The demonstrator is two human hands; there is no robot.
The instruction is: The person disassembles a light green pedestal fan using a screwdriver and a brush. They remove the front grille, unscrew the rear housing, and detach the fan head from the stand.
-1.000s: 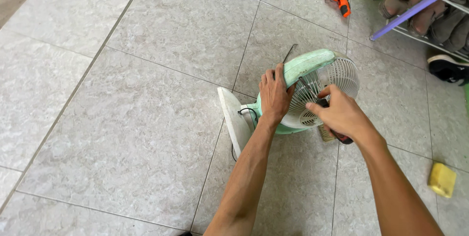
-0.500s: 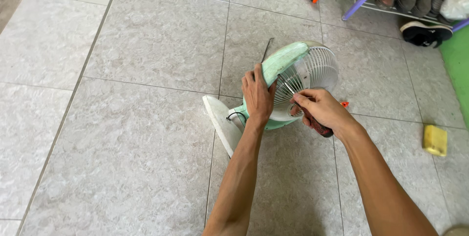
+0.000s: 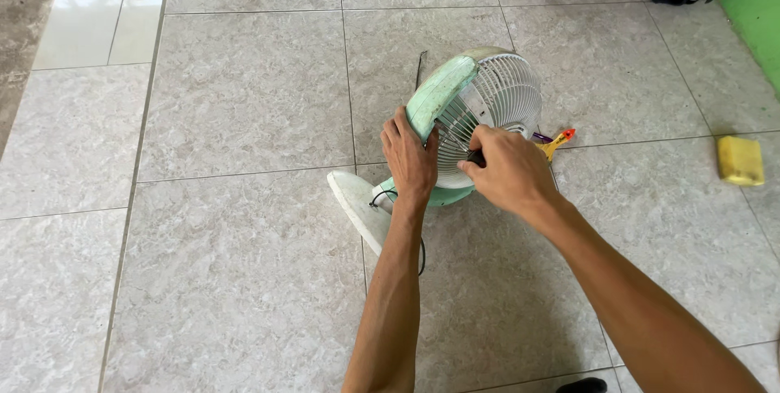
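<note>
The left hand (image 3: 409, 157) grips the green fan (image 3: 455, 108) body; the right hand (image 3: 508, 172) pinches a dark tool at the white grille (image 3: 500, 96). Steadying the fan against the floor (image 3: 244, 100) looks wise.

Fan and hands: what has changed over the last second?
Little: the left hand still grips the green fan at its rim, and the right hand stays at the white grille with a dark tool. The fan remains tipped on the tiled floor; only the camera view shifted.

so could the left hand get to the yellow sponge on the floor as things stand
Probably not easily: the left hand grips the fan, and the yellow sponge lies far off past the right hand, with fan and right arm between.
</note>
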